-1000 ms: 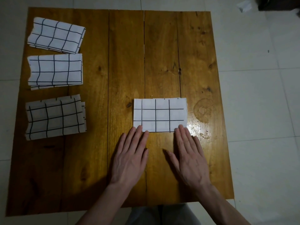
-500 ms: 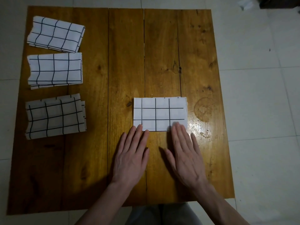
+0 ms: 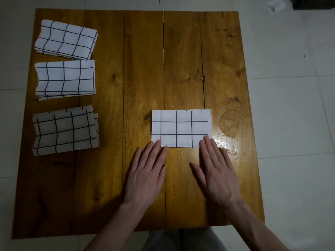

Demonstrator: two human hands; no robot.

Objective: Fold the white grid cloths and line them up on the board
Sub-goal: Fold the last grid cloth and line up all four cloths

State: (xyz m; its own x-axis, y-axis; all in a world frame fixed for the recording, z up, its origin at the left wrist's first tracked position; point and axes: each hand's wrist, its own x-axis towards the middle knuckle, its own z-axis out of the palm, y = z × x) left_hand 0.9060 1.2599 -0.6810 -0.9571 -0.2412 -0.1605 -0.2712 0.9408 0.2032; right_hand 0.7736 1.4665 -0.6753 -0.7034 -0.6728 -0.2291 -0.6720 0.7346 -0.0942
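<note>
A folded white grid cloth (image 3: 181, 128) lies flat near the middle of the wooden board (image 3: 141, 69). My left hand (image 3: 146, 171) lies flat with straight fingers, its fingertips touching the cloth's near left corner. My right hand (image 3: 216, 169) is also flat, fingertips on the near right corner. Three more folded grid cloths sit in a column along the left side: a far one (image 3: 66, 39), a middle one (image 3: 65, 79) and a near one (image 3: 65, 130).
The board rests on a pale tiled floor (image 3: 290, 105). A shiny patch (image 3: 226, 138) glints on the wood right of the cloth. A scrap of white paper (image 3: 276, 5) lies on the floor at top right, next to a dark object (image 3: 313, 2).
My right hand slid a little to the left, further onto the cloth's near right corner. The left hand and the cloths have stayed put.
</note>
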